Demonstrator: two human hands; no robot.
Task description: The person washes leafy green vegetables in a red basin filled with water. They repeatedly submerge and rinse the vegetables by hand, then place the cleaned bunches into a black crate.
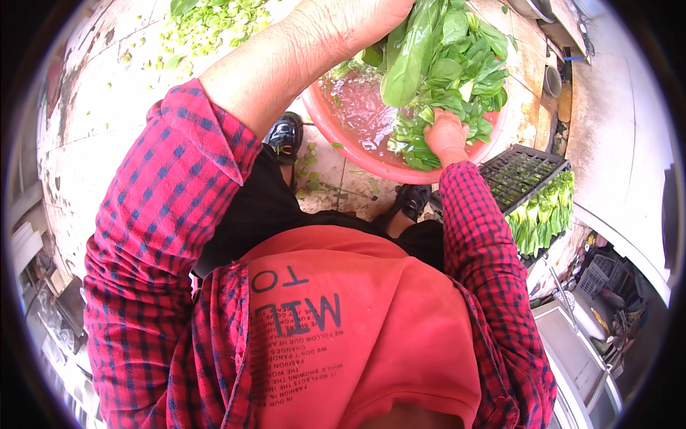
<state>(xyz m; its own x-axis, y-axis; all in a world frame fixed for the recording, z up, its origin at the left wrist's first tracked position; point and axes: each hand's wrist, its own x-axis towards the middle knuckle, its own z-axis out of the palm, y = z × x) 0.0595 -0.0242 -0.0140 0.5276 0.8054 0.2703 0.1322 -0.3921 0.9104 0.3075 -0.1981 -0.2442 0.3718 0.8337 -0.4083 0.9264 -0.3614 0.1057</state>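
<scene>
A pink plastic basin (360, 158) of water stands on the floor before me, with many leafy greens (485, 80) heaped in its right side. My left hand (381, 20) is partly cut off by the top edge; a bunch of broad-leaved greens (405, 75) hangs from it above the basin. Its fingers are largely out of view. Lower down, my right hand (448, 133) has its fingers closed into the stems of greens at the basin's near right side; the leaves hide the fingertips.
Cut green pieces (217, 24) lie scattered on the tiled floor at the upper left. Right of the basin, a black plastic crate (522, 171) sits by rows of greens (544, 214). My black shoes (284, 134) are near the basin's rim. A metal-framed stand (576, 348) is at lower right.
</scene>
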